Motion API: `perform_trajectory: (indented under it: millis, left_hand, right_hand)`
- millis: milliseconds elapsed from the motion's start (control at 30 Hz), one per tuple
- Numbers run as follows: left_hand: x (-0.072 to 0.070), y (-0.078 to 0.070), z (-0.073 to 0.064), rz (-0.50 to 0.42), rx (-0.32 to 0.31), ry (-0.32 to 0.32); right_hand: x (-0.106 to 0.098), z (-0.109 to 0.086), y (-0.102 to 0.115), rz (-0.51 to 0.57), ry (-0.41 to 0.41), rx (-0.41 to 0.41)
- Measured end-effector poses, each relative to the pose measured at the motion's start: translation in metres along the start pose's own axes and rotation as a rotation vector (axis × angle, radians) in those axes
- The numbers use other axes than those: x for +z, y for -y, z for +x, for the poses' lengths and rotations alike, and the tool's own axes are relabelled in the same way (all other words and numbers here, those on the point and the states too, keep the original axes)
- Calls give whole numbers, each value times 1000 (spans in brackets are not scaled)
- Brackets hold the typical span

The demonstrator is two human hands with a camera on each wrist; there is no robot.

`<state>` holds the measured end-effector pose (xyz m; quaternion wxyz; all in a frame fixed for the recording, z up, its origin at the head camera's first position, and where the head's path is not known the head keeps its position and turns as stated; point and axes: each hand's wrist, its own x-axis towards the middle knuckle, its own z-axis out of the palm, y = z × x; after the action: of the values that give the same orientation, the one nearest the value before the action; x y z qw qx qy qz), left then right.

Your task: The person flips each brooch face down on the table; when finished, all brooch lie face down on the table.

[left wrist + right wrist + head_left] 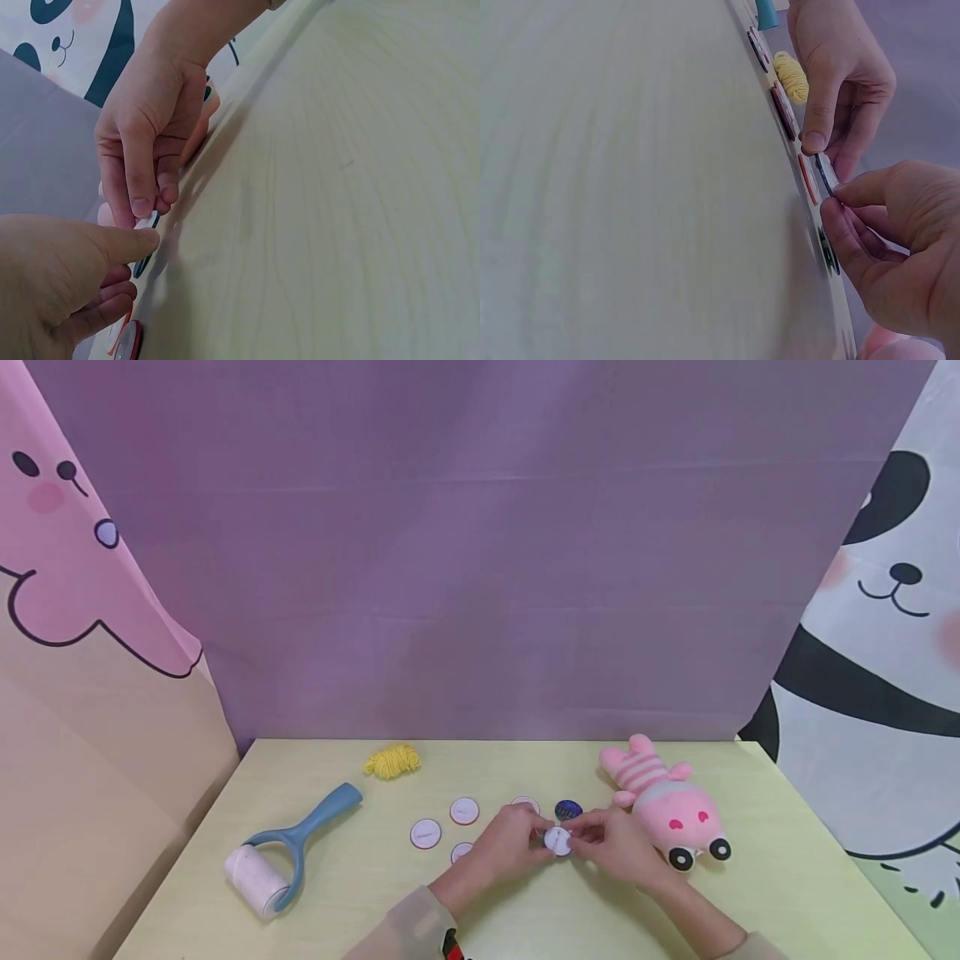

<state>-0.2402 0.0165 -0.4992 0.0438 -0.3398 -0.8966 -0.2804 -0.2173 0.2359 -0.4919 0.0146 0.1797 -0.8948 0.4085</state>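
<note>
Both hands meet over the right part of the table around one round pin badge [557,841], its white back with a thin pin facing up. My left hand [510,843] pinches its left edge between thumb and fingers. From the other side my right hand [618,843] pinches the right edge. The right wrist view shows the badge [826,174] edge-on and tilted between the two sets of fingertips. Just beyond the hands lies a dark blue badge [568,810]. Several badges lie white side up to the left, among them one badge [425,833] and another [464,811]; one is partly behind my left wrist.
A pink plush toy [678,814] lies right beside my right hand. Toward the back is a bundle of yellow yarn [392,762]. At the left lies a lint roller [258,881] with a blue handle. A purple cloth [480,568] hangs behind the table [360,902].
</note>
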Motion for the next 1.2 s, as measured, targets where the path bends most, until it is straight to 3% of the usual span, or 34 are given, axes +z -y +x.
perform_trajectory:
  millis: [500, 733, 867, 1100, 1200]
  left_hand:
    - [7, 0, 1, 44, 7, 19]
    - [8, -1, 2, 65, 3, 24]
    - [8, -5, 5, 54, -33, 45]
    - [1, -14, 7, -49, -165, 103]
    - [-2, -16, 8, -51, -172, 120]
  right_hand:
    - [4, -2, -6, 74, 50, -30]
    - [4, -3, -3, 19, 62, -40]
    - [5, -4, -1, -29, 60, -49]
    - [7, -3, 2, -117, 61, -62]
    - [3, -2, 3, -159, 50, -48]
